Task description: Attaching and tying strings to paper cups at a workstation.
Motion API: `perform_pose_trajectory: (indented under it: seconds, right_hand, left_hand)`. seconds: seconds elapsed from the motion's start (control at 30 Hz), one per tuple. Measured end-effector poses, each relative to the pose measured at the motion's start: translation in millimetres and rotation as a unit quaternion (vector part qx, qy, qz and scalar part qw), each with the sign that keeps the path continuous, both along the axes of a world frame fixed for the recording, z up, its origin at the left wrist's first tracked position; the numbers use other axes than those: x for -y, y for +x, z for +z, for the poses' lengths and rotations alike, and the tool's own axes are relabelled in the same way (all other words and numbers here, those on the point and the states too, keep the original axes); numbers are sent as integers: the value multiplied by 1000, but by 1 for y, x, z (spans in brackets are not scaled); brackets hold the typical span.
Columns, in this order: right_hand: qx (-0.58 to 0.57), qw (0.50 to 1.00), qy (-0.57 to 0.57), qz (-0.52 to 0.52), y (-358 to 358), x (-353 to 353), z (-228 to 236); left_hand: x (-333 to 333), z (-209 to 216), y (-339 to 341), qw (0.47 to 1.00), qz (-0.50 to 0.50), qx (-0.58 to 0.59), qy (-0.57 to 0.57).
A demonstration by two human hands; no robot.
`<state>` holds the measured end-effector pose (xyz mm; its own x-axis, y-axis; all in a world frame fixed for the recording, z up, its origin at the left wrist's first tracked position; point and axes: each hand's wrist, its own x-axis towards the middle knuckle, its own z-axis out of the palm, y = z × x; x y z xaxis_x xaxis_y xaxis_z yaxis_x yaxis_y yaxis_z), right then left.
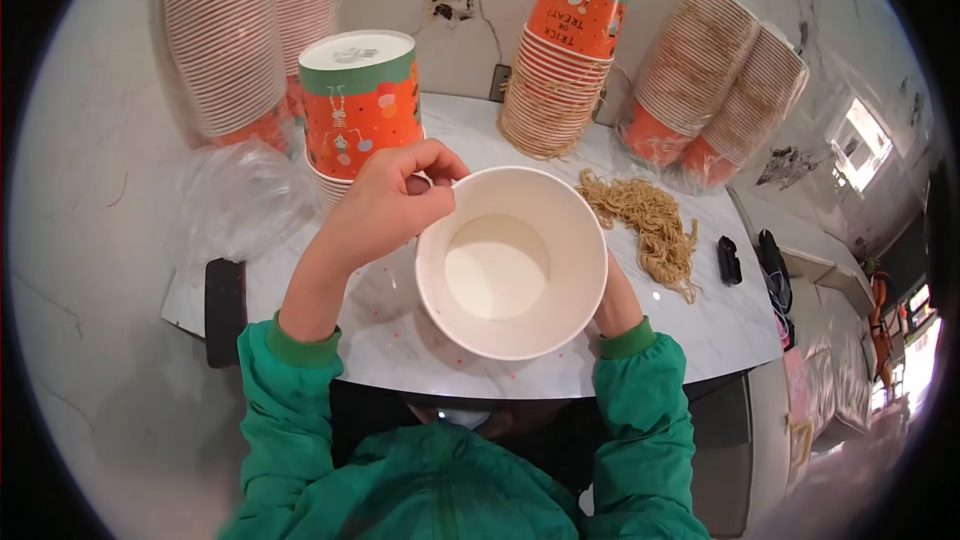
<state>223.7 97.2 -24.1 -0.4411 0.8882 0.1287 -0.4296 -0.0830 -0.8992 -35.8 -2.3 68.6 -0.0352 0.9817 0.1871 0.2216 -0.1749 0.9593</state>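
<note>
A white-lined paper bucket (572, 265) tilts its round mouth up toward me in front of my body, above the table. My left hand (395, 190) is closed, with thumb and curled fingers pinched at the bucket's upper left rim. Anything small between those fingertips is too hard to make out. From the right, my right hand (617, 295) goes behind the bucket and supports it; its fingers are hidden. Just beyond my left hand stands an upside-down stack of orange and green printed buckets (360, 105).
A heap of tan cords (648, 225) lies on the marble-patterned table (700, 335), near a small black object (729, 260). Behind stand a corded bucket stack (560, 70), wrapped stacks at right (700, 70) and left (222, 35). Crumpled clear plastic (245, 195) lies at left.
</note>
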Motion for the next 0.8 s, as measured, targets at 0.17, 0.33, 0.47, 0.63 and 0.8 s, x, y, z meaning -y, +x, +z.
perform_pose_trajectory:
  seconds: [0.17,0.33,0.47,0.63,0.8]
  right_hand:
    - [210,976,61,6,-11,-60,15]
    - [146,986,66,37,12,-45,32]
    - [195,972,129,23,4,-20,36]
    - [151,981,120,16,-5,-24,24]
    - [119,987,105,-3,-11,-15,25]
  left_hand:
    - [-7,-20,3,992,115,-44,24]
    - [7,-22,9,975,210,-68,22]
    - [14,-32,5,975,206,-80,6]
    - [-11,-35,-22,982,135,-100,87]
    - [-35,-18,-34,995,-38,-20,-86]
